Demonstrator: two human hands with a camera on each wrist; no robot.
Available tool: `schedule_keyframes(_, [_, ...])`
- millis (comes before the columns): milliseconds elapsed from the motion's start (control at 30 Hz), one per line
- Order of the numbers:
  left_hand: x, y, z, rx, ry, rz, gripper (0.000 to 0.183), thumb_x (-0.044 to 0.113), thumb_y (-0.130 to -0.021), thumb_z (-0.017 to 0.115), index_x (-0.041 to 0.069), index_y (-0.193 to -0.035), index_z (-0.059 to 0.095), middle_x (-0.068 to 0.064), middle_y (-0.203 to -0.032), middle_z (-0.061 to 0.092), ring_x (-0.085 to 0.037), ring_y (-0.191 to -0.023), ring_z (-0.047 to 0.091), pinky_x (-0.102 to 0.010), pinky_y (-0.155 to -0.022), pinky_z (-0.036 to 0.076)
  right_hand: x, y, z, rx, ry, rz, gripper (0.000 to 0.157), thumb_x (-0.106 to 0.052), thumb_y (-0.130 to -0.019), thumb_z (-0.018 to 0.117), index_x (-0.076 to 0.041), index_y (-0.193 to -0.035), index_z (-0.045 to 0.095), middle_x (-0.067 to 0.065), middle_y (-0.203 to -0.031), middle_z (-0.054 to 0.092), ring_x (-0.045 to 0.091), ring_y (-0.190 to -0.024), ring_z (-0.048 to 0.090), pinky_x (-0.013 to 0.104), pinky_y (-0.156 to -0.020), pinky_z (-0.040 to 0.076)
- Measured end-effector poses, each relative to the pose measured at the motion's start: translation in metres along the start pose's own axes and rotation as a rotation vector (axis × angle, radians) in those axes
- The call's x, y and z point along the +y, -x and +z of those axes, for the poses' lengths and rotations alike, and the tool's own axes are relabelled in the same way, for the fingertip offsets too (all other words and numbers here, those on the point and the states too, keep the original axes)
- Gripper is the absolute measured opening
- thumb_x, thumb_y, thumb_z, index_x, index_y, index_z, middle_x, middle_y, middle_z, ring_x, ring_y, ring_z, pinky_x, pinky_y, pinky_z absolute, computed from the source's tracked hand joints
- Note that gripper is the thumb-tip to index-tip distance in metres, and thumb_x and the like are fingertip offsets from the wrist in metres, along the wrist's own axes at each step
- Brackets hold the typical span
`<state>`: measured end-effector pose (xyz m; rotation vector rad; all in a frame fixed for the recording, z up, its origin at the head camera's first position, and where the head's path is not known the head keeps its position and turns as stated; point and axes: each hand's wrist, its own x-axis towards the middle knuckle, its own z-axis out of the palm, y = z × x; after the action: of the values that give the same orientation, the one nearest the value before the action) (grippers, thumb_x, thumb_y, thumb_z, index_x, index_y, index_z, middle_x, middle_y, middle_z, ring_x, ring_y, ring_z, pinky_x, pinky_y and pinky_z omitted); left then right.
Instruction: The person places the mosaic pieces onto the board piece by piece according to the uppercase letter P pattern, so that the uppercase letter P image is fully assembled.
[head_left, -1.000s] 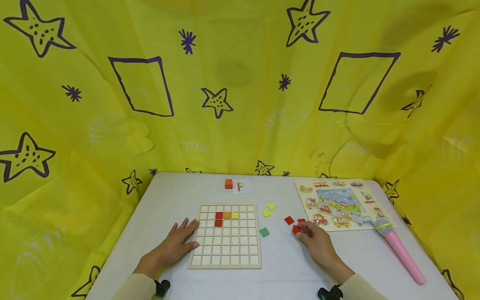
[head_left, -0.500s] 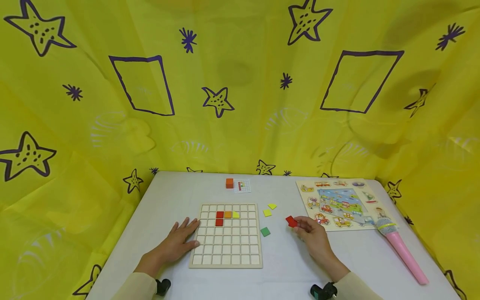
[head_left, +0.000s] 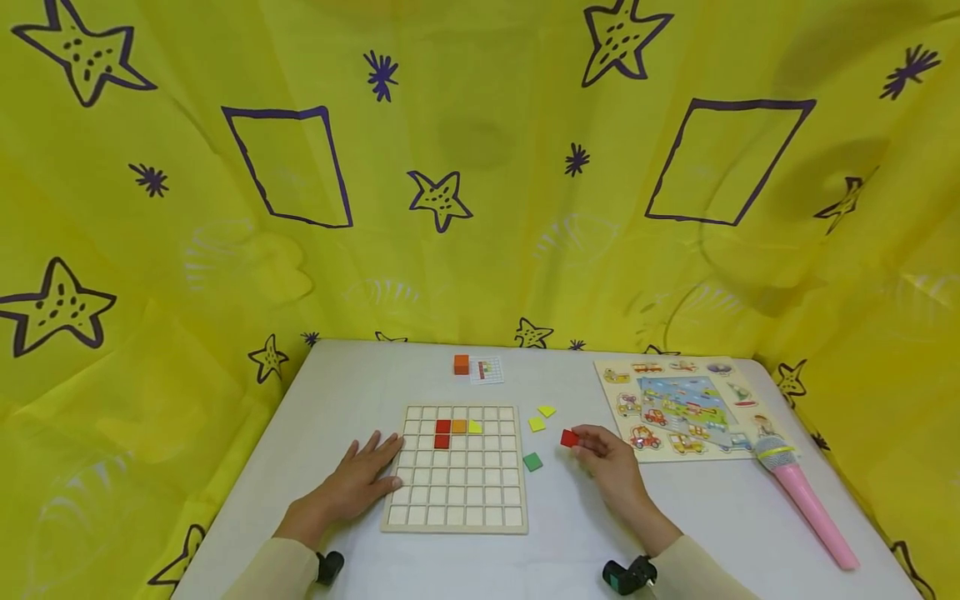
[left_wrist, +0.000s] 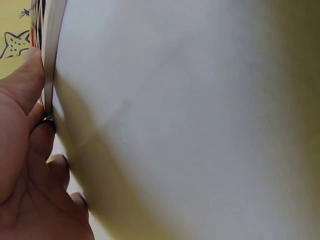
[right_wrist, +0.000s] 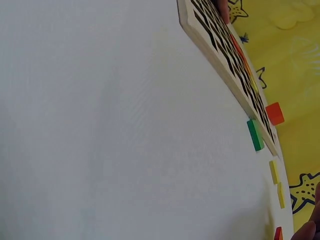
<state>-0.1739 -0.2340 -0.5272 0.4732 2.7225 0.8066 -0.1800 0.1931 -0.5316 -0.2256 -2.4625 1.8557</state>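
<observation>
A wooden grid board (head_left: 457,504) lies in the middle of the white table. Two red square tiles (head_left: 442,427), an orange square tile (head_left: 459,427) and a yellow tile (head_left: 475,427) fill cells near its top. My left hand (head_left: 360,479) rests at the board's left edge, fingers spread, with thumb and fingertips touching the rim. Right of the board, my right hand (head_left: 613,468) pinches red square tiles (head_left: 569,437) between thumb and fingers; how many it holds I cannot tell. Between hand and board lie a green square tile (head_left: 532,462) and two yellow tiles (head_left: 537,424).
Behind the board are an orange-red cube (head_left: 461,364) and a small printed grid card (head_left: 487,370). At the back right lies a picture puzzle board (head_left: 615,392), with a pink toy microphone (head_left: 813,512) beside it. A yellow curtain (head_left: 480,275) surrounds the table's back and sides.
My right hand has gathered red tiles from the table and moved left toward the board with them. The left hand keeps its place at the board's edge.
</observation>
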Motion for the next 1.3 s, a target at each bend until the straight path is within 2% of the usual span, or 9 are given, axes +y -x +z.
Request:
schedule_keyframes(200, [0.004, -0.002, -0.002, -0.004, -0.017, -0.01, 0.072, 0.036, -0.105, 0.065, 0.008, -0.165, 0.036, -0.011, -0.172, 0.033, -0.041, -0.163, 0.012, -0.064, -0.131, -0.001, -0.005, -0.003, 0.014, -0.012, -0.036, -0.024, 0.03, 0.005, -0.094, 0.073, 0.001, -0.124, 0.072, 0.018, -0.107, 0.076, 0.007, -0.089, 0.066, 0.018, -0.072, 0.056])
schedule_keyframes(367, [0.007, -0.002, -0.004, -0.007, -0.031, -0.008, 0.071, 0.035, -0.105, 0.065, 0.008, -0.164, 0.036, -0.012, -0.172, 0.033, -0.042, -0.163, 0.012, -0.066, -0.13, -0.001, -0.013, -0.002, 0.03, -0.022, -0.095, -0.017, 0.032, 0.006, -0.093, 0.074, 0.0, -0.124, 0.072, 0.014, -0.103, 0.076, 0.008, -0.089, 0.066, 0.017, -0.072, 0.055])
schedule_keyframes(633, [0.003, -0.001, -0.002, -0.011, -0.069, 0.008, 0.072, 0.035, -0.106, 0.064, 0.007, -0.165, 0.034, -0.013, -0.173, 0.031, -0.041, -0.163, 0.015, -0.066, -0.13, -0.002, -0.023, 0.001, 0.055, -0.054, -0.129, -0.03, 0.03, 0.007, -0.092, 0.074, 0.0, -0.121, 0.073, 0.012, -0.099, 0.075, 0.012, -0.09, 0.065, 0.017, -0.07, 0.055])
schedule_keyframes(933, [0.001, -0.001, -0.001, -0.016, -0.049, 0.017, 0.073, 0.037, -0.105, 0.064, 0.008, -0.165, 0.034, -0.012, -0.173, 0.031, -0.041, -0.163, 0.014, -0.066, -0.13, -0.003, -0.032, 0.003, 0.082, -0.094, -0.137, -0.043, 0.028, 0.006, -0.092, 0.075, -0.002, -0.119, 0.074, 0.01, -0.097, 0.074, 0.014, -0.089, 0.065, 0.016, -0.071, 0.056])
schedule_keyframes(1300, [0.004, 0.0, -0.003, -0.017, -0.031, 0.016, 0.073, 0.035, -0.105, 0.065, 0.007, -0.165, 0.034, -0.013, -0.173, 0.031, -0.041, -0.163, 0.013, -0.066, -0.13, -0.004, -0.047, 0.011, 0.122, -0.191, -0.178, -0.056, 0.026, 0.005, -0.094, 0.074, 0.002, -0.119, 0.073, 0.015, -0.101, 0.074, 0.014, -0.089, 0.064, 0.015, -0.072, 0.055])
